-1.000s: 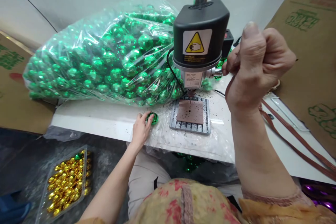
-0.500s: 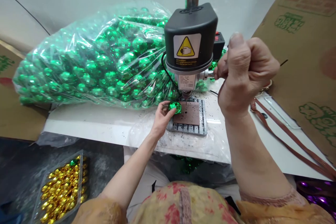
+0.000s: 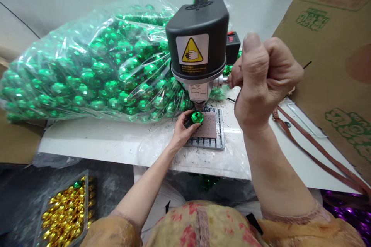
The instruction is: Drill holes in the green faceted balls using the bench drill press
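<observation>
Between the thumb and fingers of my left hand (image 3: 184, 128) is a shiny green faceted ball (image 3: 197, 117). The ball sits just under the chuck of a small black drill press (image 3: 197, 38), over a brown board (image 3: 209, 125) on the slotted metal base (image 3: 219, 133). Whether the bit touches the ball cannot be made out. My right hand (image 3: 262, 77) is raised in a closed grip beside the drill head, its fingers around the feed lever (image 3: 222, 81). Most of that lever is hidden by the hand.
A clear bag of green balls (image 3: 95, 73) fills the table's left and back. Cardboard (image 3: 327, 58) and a brown strap (image 3: 313, 150) are at the right. Below left stands a clear tub (image 3: 87, 197) of gold balls. Dark shavings lie around the base.
My left hand has carried the green ball to the right, from the board's left edge to under the chuck. My right hand keeps its grip on the lever. The view has shifted slightly.
</observation>
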Available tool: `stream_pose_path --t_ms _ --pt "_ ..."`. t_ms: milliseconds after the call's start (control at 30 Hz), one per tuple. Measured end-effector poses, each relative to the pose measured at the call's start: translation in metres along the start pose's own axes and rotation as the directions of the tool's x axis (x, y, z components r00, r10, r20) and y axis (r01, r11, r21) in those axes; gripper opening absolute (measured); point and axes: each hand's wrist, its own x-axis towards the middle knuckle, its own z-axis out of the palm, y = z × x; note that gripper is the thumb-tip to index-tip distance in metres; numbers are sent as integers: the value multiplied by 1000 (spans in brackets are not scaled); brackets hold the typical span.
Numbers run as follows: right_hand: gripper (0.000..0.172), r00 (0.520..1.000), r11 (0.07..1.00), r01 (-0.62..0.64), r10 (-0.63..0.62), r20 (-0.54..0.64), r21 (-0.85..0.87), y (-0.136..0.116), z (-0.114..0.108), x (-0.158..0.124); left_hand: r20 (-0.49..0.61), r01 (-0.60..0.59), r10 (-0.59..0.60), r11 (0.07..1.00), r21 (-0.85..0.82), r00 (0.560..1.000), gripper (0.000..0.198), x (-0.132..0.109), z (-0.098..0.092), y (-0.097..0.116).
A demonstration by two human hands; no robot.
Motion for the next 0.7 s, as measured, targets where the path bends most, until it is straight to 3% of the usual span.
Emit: stream_pose_path --t_ms 267,500,700 --pt "45 1000 1000 -8 8 21 -10 -1 -2 0 50 -79 78 997 18 996 57 1 3 -4" --pt "46 999 999 -37 37 11 -30 -2 -1 0 90 -97 92 994 54 992 54 -1 5 5" --pt "46 1000 1000 -19 19 12 2 0 -1 0 53 -42 41 999 18 998 54 -3 11 3"
